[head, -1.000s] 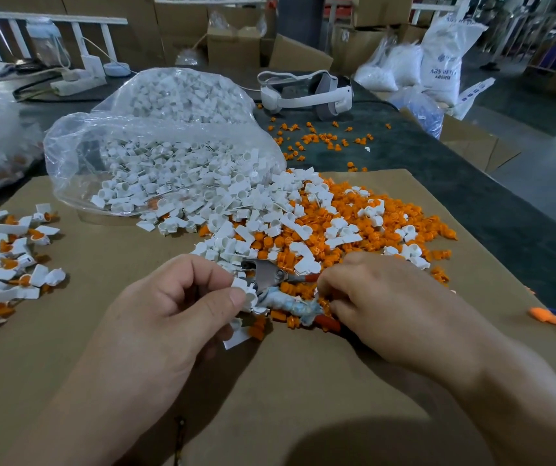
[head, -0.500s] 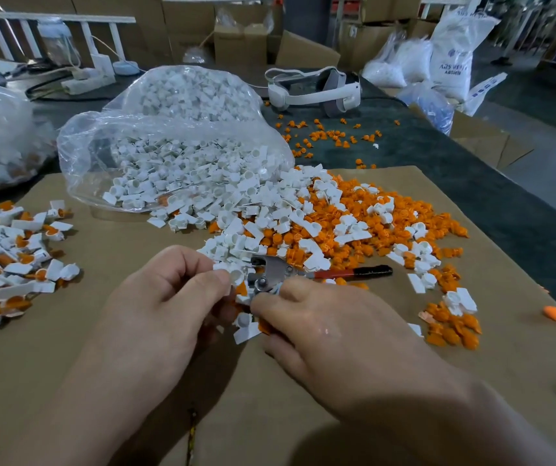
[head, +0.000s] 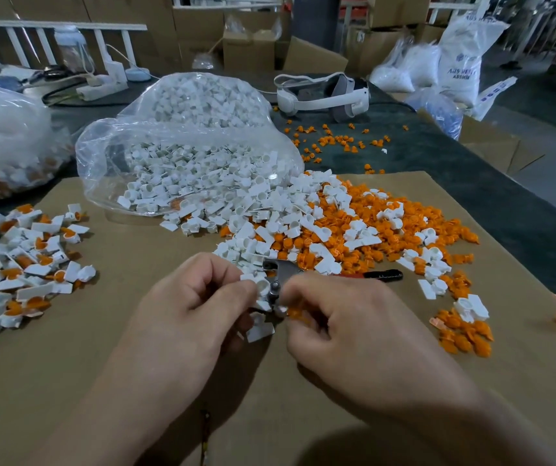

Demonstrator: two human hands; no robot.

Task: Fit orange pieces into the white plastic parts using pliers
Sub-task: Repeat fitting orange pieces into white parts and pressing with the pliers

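My left hand [head: 195,304] pinches a white plastic part [head: 259,284] between thumb and fingers. My right hand [head: 354,327] pinches an orange piece [head: 298,312] just right of that part. The pliers [head: 281,274] lie on the cardboard behind my hands, metal jaws near my fingertips, a red and black handle [head: 382,275] pointing right. Neither hand holds them. A mixed pile of white parts [head: 269,210] and orange pieces [head: 370,213] lies beyond.
An open clear bag of white parts [head: 185,142] lies behind the pile. Parts with orange pieces fitted [head: 17,260] lie heaped at the left. A small orange cluster [head: 461,334] sits at the right. A white headset [head: 323,92] and boxes stand at the back.
My right hand let go of the pliers, which now lie on the cardboard, and moved left to meet my left hand, pinching an orange piece.
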